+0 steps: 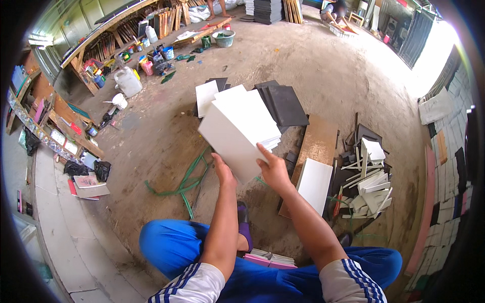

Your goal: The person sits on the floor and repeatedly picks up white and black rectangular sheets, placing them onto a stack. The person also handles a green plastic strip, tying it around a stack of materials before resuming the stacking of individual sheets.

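Observation:
A flat white rectangular board [233,146] is tilted up in front of me, held by its near edges. My left hand [225,172] grips its left lower side, with most fingers hidden behind it. My right hand [275,171] closes on the right side, thumb and fingers at the edge. Just beyond lies a fanned stack of similar white boards [252,113], partly covered by the held one. Black boards [287,106] rest to the right of that stack, and a smaller white board [206,97] lies to its left.
Right of my hands, a white panel [314,187] lies on a brown plank [318,141], beside a heap of white offcuts [374,194]. Green strapping [187,182] lies left on the concrete floor. Jugs [128,82], tubs and a workbench stand far left. Another person [333,15] sits far right.

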`<state>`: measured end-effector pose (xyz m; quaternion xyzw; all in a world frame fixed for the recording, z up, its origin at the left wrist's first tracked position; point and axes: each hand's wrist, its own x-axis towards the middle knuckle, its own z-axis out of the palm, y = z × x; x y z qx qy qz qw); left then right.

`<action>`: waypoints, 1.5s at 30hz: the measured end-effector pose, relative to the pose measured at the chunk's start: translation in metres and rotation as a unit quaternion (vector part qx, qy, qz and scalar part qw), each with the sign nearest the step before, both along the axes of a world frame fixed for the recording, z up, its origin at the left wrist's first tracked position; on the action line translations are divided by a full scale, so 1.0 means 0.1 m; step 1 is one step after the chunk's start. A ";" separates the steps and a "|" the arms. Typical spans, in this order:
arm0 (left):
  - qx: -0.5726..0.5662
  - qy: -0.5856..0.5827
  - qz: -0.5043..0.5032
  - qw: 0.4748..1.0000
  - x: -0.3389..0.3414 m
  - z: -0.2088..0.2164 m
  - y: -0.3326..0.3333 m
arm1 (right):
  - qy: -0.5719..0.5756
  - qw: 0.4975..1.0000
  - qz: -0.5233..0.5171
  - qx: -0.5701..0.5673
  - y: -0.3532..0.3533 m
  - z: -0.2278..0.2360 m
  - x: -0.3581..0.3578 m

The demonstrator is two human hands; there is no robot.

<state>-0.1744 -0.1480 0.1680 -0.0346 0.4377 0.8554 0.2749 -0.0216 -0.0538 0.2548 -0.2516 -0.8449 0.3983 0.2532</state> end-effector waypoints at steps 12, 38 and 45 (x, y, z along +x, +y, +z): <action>-0.144 0.237 -0.009 0.961 0.84 0.37 0.36 | 0.080 0.982 -0.119 -0.121 0.47 -0.10 0.94; -0.420 0.475 -0.332 0.698 2.33 -0.90 0.91 | -0.120 0.892 -0.435 0.017 0.52 -1.88 2.61; -0.426 0.478 -0.328 0.695 2.31 -1.00 0.93 | -0.145 0.890 -0.433 -0.016 0.54 -1.95 2.59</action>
